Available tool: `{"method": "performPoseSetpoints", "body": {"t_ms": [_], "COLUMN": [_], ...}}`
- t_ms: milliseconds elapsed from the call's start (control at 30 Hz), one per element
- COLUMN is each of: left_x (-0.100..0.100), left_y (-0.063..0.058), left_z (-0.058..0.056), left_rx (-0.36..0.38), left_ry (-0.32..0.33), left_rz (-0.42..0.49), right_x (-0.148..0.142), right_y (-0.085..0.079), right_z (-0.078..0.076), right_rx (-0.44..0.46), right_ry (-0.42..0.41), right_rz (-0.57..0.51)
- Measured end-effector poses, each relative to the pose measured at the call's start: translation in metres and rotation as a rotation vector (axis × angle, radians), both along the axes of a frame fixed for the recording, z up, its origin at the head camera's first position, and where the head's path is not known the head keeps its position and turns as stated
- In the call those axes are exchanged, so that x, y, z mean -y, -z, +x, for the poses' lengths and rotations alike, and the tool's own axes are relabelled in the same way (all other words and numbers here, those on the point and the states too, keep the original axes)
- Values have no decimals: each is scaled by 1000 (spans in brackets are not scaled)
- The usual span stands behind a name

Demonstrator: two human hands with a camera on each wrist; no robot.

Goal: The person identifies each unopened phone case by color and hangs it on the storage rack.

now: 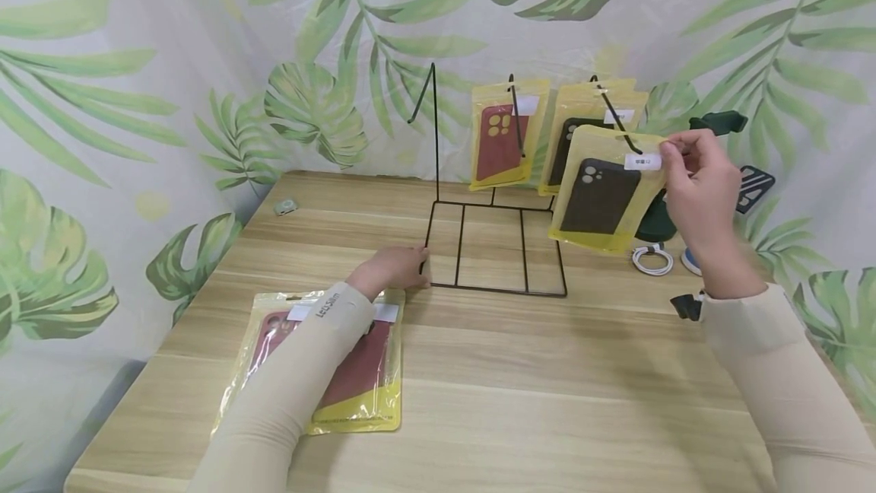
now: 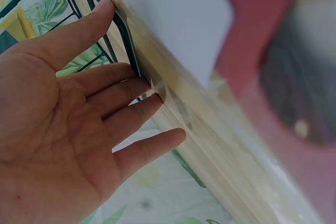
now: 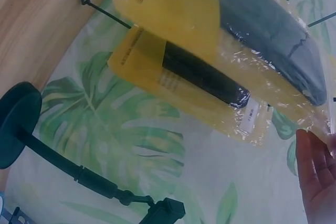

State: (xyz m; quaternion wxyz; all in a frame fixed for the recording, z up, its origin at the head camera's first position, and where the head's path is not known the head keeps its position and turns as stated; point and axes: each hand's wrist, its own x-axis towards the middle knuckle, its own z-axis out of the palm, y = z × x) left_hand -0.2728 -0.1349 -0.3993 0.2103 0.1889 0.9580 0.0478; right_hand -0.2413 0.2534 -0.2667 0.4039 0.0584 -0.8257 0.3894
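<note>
My right hand (image 1: pixel 701 185) pinches the top right corner of a yellow-edged clear bag (image 1: pixel 609 189) with a black phone case in it. The bag's top edge overlaps the tip of the right hook (image 1: pixel 619 120) of a black wire display rack (image 1: pixel 523 249). Further back on that hook hang other bags with a dark phone case (image 1: pixel 563 147). A bagged red phone case (image 1: pixel 503 143) hangs from the middle hook; the left hook (image 1: pixel 420 97) is bare. My left hand (image 2: pixel 79 114), fingers nearly straight, touches the rack's front left base corner with thumb and fingertips.
Bagged red phone cases (image 1: pixel 363 367) lie on the wooden table (image 1: pixel 493 402) under my left forearm. A small pale green item (image 1: pixel 285 207) sits at the back left. Right of the rack are a coiled white cable (image 1: pixel 652 259) and a dark green stand (image 3: pixel 79 171).
</note>
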Motion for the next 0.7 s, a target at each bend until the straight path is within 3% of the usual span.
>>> {"method": "performPoseSetpoints", "body": {"t_ms": [433,700], "left_x": [2,2], "left_y": [-1,-1], "left_z": [1,2], "left_rx": [2,-1], "left_ry": [2,2], "left_rz": [9,9], "right_x": [3,6], "right_y": [-10,-15], "right_z": [-40,-62], "right_rx": [155,216], "right_ry": [119,148], "right_rz": [115,165]}}
